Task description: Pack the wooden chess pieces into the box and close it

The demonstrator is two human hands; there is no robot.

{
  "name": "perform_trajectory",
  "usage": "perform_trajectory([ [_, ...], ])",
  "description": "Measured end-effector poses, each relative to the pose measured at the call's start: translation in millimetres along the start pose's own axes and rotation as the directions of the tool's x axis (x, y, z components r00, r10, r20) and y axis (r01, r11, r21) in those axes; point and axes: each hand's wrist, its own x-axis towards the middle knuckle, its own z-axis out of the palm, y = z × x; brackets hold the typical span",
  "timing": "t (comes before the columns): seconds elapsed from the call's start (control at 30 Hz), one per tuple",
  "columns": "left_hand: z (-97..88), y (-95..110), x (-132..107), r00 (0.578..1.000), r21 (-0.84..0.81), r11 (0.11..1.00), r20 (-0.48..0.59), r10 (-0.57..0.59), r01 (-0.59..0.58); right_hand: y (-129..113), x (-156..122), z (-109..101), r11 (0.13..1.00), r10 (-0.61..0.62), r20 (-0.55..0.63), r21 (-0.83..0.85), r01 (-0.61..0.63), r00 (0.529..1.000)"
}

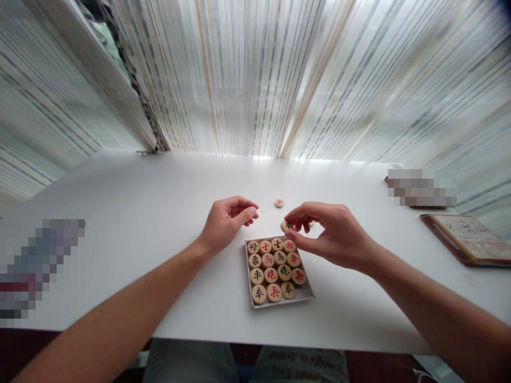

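Observation:
My right hand point(327, 229) pinches a round wooden Chinese chess piece point(287, 226) with a black character between thumb and fingers, just above the far edge of a shallow square box point(252, 284). Rows of similar pieces point(271, 275), marked in red or black, lie face up inside it. The box's pale floor shows at its near right corner. My left hand point(231, 221) hovers beyond the box's far left corner, fingers curled toward the thumb, with nothing visible in them. A loose red-marked piece point(279, 202) lies on the table between the hands. Behind my right fingers, another pale piece is mostly hidden.
The white table point(179, 181) reaches back to a striped string curtain point(247, 80). A flat brown-edged board or book point(467, 239) lies at the right, with a blurred-out item point(421, 189) behind it. Another blurred-out object point(40, 266) is at the left edge.

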Motion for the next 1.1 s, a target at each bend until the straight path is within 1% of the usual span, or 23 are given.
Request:
perform_trajectory([
  [0.1, 0.3, -3.1, 0.6, 1.000, -0.008, 1.000, 0.008, -0.002, 0.002, 6.5, -9.5, -5.3, 0.993, 0.076, 0.049, 0.082, -0.080, 0.996],
  [0.17, 1.2, -4.1, 0.2, 1.000, -0.005, 1.000, 0.016, -0.004, 0.004, 13.0, -17.9, -2.9, 0.985, 0.109, 0.054, 0.130, -0.116, 0.993],
  [0.2, 1.8, -4.2, -0.1, 1.000, -0.001, 1.000, 0.018, -0.004, 0.004, 15.4, -21.9, -0.9, 0.984, 0.105, 0.062, 0.135, -0.113, 0.993],
  [0.3, 3.8, -3.8, -0.8, 1.000, 0.011, 1.000, 0.019, -0.002, 0.002, 15.1, -31.4, 4.0, 0.995, 0.018, 0.135, 0.099, -0.032, 0.991],
  [0.4, 5.2, -3.9, -0.7, 1.000, 0.023, 1.000, 0.017, -0.005, 0.005, 6.6, -36.4, 5.2, 0.995, -0.073, 0.222, 0.080, 0.057, 0.972],
  [0.5, 6.2, -5.1, -0.3, 1.000, 0.043, 0.999, 0.009, -0.012, 0.012, -0.4, -38.9, 6.0, 0.992, -0.122, 0.304, 0.077, 0.103, 0.945],
  [0.6, 7.1, -6.1, -0.2, 1.000, 0.065, 0.998, 0.006, -0.011, 0.011, -1.9, -40.3, 7.7, 0.985, -0.162, 0.346, 0.109, 0.132, 0.924],
  [0.77, 8.2, -5.9, 0.1, 1.000, 0.075, 0.997, 0.009, 0.001, -0.001, 0.3, -40.8, 8.2, 0.979, -0.190, 0.375, 0.140, 0.148, 0.907],
  [1.1, 7.6, -6.7, 0.9, 1.000, 0.083, 0.997, -0.006, 0.008, -0.007, 2.5, -41.3, 7.4, 0.982, -0.185, 0.415, 0.105, 0.155, 0.891],
])
